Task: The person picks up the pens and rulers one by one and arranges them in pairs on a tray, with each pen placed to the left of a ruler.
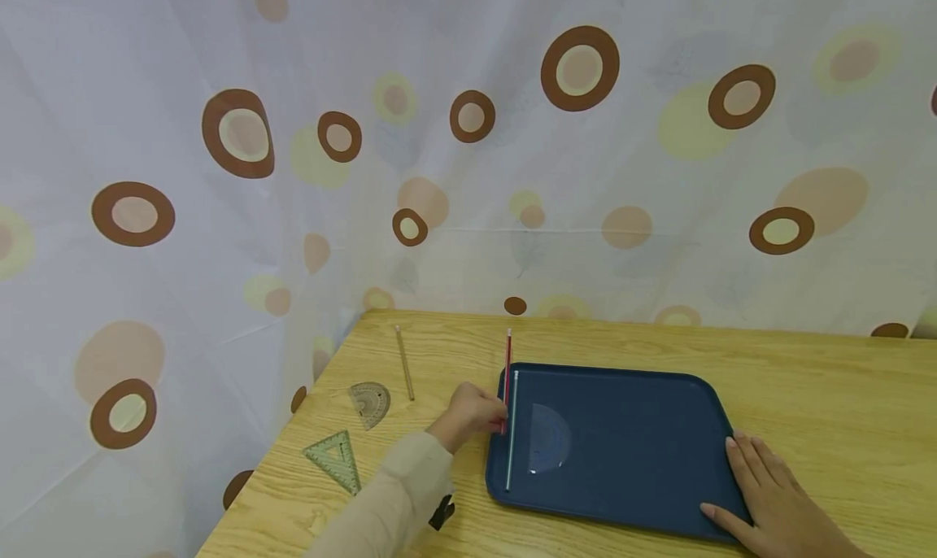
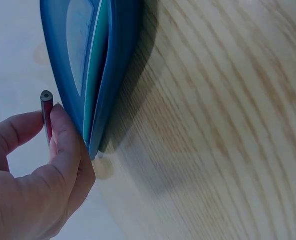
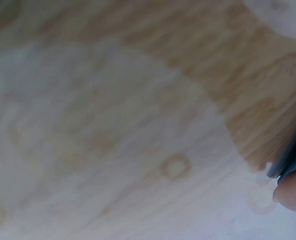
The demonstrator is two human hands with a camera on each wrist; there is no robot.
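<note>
My left hand [image 1: 477, 414] pinches a red pencil [image 1: 508, 359] between thumb and fingers, over the left edge of the dark blue tray [image 1: 637, 452]. In the left wrist view the unsharpened end of the red pencil [image 2: 46, 107] points toward the camera. Along the tray's left side lies a teal pencil [image 1: 512, 432], and beside it a clear protractor [image 1: 549, 440]. My right hand [image 1: 776, 497] rests on the tray's right edge with its fingers extended. Only a fingertip [image 3: 293, 192] of it shows in the right wrist view, against the tray's rim.
Left of the tray, on the wooden table [image 1: 439, 346], lie a tan pencil [image 1: 405, 363], a greyish protractor [image 1: 370, 403] and a green set square [image 1: 335, 459]. A patterned curtain [image 1: 468, 176] hangs behind the table and along its left side.
</note>
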